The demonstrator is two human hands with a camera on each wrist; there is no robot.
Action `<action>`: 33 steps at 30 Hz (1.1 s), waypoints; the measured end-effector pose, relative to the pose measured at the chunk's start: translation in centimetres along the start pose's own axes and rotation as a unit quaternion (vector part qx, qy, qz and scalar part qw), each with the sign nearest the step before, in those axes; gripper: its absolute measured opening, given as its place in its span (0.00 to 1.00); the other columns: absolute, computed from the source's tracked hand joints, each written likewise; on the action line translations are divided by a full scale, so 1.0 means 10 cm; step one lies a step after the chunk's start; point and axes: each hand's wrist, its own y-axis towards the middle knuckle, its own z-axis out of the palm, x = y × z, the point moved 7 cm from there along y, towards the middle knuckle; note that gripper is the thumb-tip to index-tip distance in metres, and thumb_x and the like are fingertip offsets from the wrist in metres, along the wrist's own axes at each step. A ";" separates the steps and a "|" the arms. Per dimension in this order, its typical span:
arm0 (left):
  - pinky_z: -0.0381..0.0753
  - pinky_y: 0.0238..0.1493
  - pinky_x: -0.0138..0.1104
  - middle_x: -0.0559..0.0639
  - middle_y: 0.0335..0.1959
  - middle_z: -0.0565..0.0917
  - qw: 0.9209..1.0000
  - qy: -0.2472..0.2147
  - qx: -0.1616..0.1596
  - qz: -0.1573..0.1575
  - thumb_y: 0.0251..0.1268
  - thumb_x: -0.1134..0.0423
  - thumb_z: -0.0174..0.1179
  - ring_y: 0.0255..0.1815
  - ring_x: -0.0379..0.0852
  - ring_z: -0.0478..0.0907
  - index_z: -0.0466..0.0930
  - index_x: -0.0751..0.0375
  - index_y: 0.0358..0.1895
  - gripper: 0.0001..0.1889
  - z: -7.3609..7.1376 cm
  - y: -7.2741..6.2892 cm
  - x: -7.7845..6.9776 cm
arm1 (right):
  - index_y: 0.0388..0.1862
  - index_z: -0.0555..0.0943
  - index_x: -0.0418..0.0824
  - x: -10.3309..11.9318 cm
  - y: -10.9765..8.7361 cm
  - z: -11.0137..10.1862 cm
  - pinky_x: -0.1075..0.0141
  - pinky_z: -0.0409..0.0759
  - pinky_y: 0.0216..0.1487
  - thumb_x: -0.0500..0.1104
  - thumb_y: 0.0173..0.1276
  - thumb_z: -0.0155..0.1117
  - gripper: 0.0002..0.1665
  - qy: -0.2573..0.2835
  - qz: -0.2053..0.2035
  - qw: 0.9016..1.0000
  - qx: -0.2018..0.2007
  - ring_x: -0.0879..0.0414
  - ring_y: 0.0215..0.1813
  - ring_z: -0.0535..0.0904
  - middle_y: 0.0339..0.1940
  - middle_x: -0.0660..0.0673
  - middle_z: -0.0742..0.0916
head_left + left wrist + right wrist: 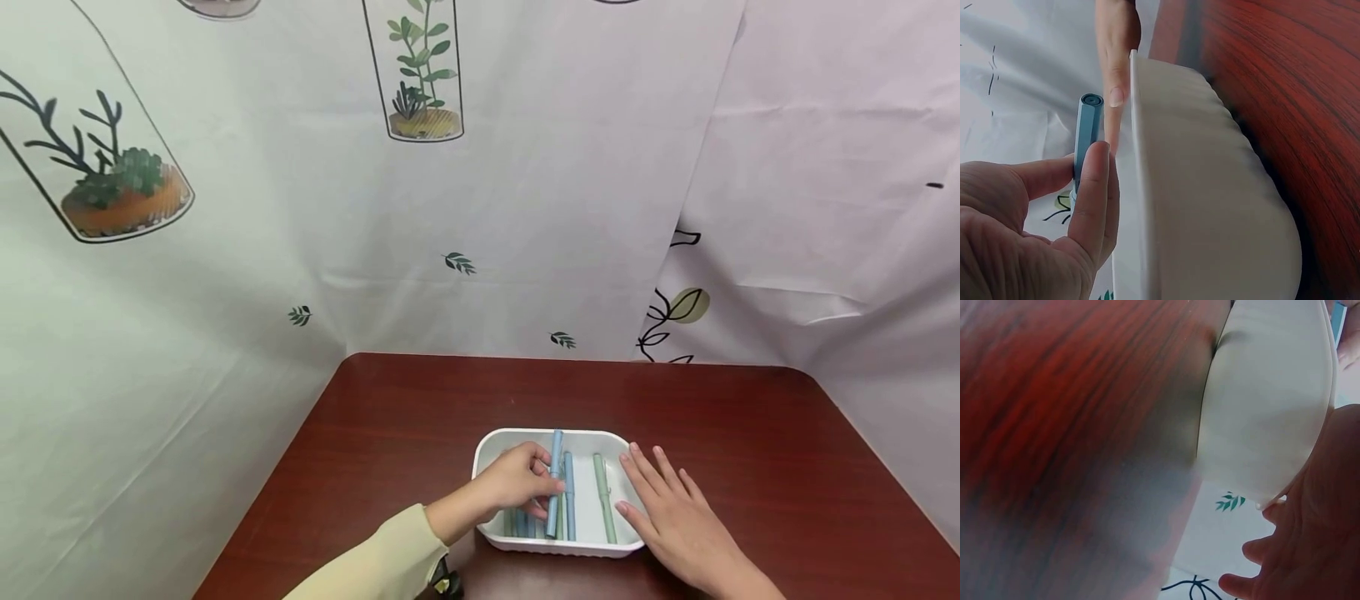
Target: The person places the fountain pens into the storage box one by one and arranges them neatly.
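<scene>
My left hand pinches a blue pen between thumb and fingers, over the white tray. In the left wrist view the same blue pen points one end up, raised beside the tray's wall. Inside the tray lie another blue pen and a green pen towards the right. Several more blue and green pens lie at the left, partly hidden under my left hand. My right hand rests at the tray's right rim with fingers straight and spread.
The tray stands on a dark red wooden table, near its front. A white cloth printed with plants hangs behind the table and along its sides. Below my left sleeve a small black object shows at the wrist.
</scene>
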 end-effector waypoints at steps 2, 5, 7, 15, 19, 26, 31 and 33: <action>0.86 0.22 0.36 0.54 0.30 0.79 1.000 0.000 0.002 -0.004 0.61 0.74 0.68 0.21 0.44 0.80 0.71 0.68 0.46 0.15 0.02 0.02 0.01 | 0.78 0.67 0.46 0.00 0.00 0.00 0.34 0.60 0.70 0.63 0.75 0.56 0.39 0.001 0.000 1.000 0.000 0.36 0.79 0.58 0.80 0.43 0.67; 0.86 0.22 0.36 0.54 0.30 0.79 1.000 0.005 0.005 -0.013 0.61 0.74 0.67 0.20 0.44 0.80 0.70 0.67 0.46 0.15 0.04 0.06 0.05 | 0.78 0.67 0.46 -0.01 0.00 0.00 0.34 0.60 0.70 0.63 0.75 0.56 0.39 0.002 -0.001 1.000 0.003 0.36 0.79 0.58 0.80 0.43 0.67; 0.86 0.22 0.36 0.54 0.30 0.78 1.000 0.008 0.008 -0.017 0.62 0.74 0.67 0.20 0.43 0.80 0.70 0.67 0.46 0.15 0.07 0.09 0.07 | 0.78 0.67 0.46 -0.01 0.00 0.01 0.34 0.60 0.69 0.63 0.75 0.56 0.39 0.000 -0.002 1.000 0.004 0.36 0.79 0.59 0.80 0.43 0.67; 0.85 0.21 0.35 0.54 0.30 0.78 0.999 0.034 0.024 -0.027 0.63 0.73 0.67 0.18 0.43 0.80 0.70 0.66 0.45 0.15 0.19 0.18 0.06 | 0.79 0.67 0.46 -0.01 0.01 0.00 0.34 0.61 0.69 0.63 0.75 0.55 0.40 -0.001 -0.006 1.000 0.002 0.36 0.79 0.59 0.80 0.43 0.67; 0.84 0.20 0.35 0.54 0.27 0.79 0.998 0.050 0.021 -0.033 0.62 0.73 0.68 0.17 0.45 0.82 0.69 0.65 0.43 0.15 0.24 0.20 0.06 | 0.78 0.67 0.46 -0.02 0.01 0.00 0.34 0.61 0.69 0.63 0.75 0.55 0.39 -0.002 -0.008 1.000 0.000 0.36 0.79 0.59 0.80 0.43 0.67; 0.85 0.20 0.36 0.52 0.19 0.78 0.997 0.063 0.035 -0.041 0.64 0.73 0.66 0.12 0.42 0.79 0.69 0.65 0.42 0.13 0.32 0.22 0.07 | 0.78 0.68 0.46 -0.01 0.00 -0.02 0.34 0.61 0.68 0.63 0.75 0.56 0.39 0.006 -0.009 1.000 -0.005 0.36 0.79 0.59 0.80 0.42 0.68; 0.85 0.21 0.38 0.54 0.17 0.78 0.996 0.072 0.033 -0.047 0.64 0.74 0.66 0.12 0.45 0.79 0.69 0.66 0.41 0.13 0.36 0.22 0.10 | 0.78 0.68 0.46 0.00 -0.01 0.00 0.34 0.61 0.68 0.64 0.75 0.56 0.40 0.001 -0.009 1.000 0.000 0.36 0.79 0.60 0.80 0.42 0.67; 0.86 0.21 0.38 0.55 0.17 0.78 0.995 0.076 0.029 -0.052 0.64 0.74 0.66 0.13 0.46 0.80 0.69 0.66 0.42 0.13 0.38 0.24 0.11 | 0.78 0.67 0.46 -0.01 0.00 0.01 0.34 0.61 0.69 0.64 0.75 0.55 0.40 -0.001 -0.008 1.000 0.003 0.36 0.79 0.59 0.80 0.42 0.67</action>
